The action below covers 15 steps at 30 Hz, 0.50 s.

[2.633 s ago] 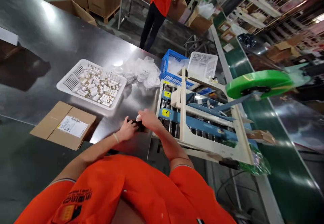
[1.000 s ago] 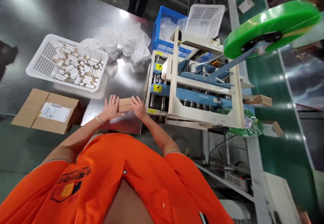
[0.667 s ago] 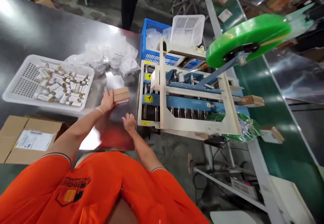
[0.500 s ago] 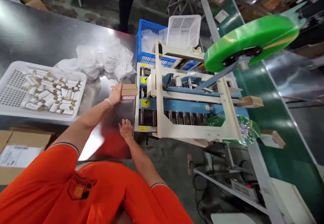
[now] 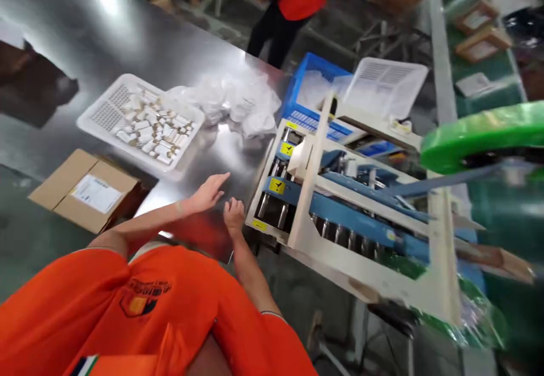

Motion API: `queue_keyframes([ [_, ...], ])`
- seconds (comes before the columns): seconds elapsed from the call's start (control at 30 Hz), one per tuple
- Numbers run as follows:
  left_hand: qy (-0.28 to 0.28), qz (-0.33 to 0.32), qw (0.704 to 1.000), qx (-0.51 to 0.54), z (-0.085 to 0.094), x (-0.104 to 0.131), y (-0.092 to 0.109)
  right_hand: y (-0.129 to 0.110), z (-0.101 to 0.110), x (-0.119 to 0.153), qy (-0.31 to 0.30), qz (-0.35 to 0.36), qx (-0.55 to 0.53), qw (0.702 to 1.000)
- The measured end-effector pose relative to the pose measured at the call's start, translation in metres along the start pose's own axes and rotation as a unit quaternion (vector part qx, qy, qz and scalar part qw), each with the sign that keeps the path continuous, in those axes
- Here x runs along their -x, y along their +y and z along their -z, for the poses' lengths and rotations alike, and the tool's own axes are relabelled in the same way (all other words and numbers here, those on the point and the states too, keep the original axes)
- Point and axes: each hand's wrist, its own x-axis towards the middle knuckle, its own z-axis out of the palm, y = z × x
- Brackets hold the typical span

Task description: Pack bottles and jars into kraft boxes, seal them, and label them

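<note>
My left hand (image 5: 209, 193) is over the steel table (image 5: 204, 163) with its fingers stretched out and nothing in it. Close beside it, near the table's right edge, my right hand (image 5: 234, 215) is also bare, its fingers loosely bent and a little apart. Just right of my hands stands a taping machine (image 5: 335, 194) with metal rollers, blue side rails and a cream frame. A big roll of green tape (image 5: 484, 138) is mounted on its arm. A small brown box (image 5: 516, 265), blurred, sticks out at the machine's far end.
A white basket (image 5: 100, 119) of small white cylinders and a heap of clear plastic bags (image 5: 242, 101) lie on the table. An open carton (image 5: 68, 186) stands at left. Behind the machine are a blue crate (image 5: 304, 81) and another person (image 5: 293, 7). A green conveyor (image 5: 467, 70) runs at right.
My left hand has come off the small brown box and drawn back toward my right hand. That box no longer shows at the machine's entry. The view has turned and shifted left.
</note>
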Motion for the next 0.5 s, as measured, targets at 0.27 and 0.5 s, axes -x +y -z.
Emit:
queue_keyframes([
  [0.27,0.439,0.508,0.725,-0.153,0.123,0.265,-0.043,-0.187,-0.009,-0.028,-0.148,0.319,-0.035,0.935],
  [0.5,0.418,0.612,0.670,0.028,0.115,0.280,-0.052,-0.376,-0.066,-0.006,-0.289,0.385,0.056,0.875],
])
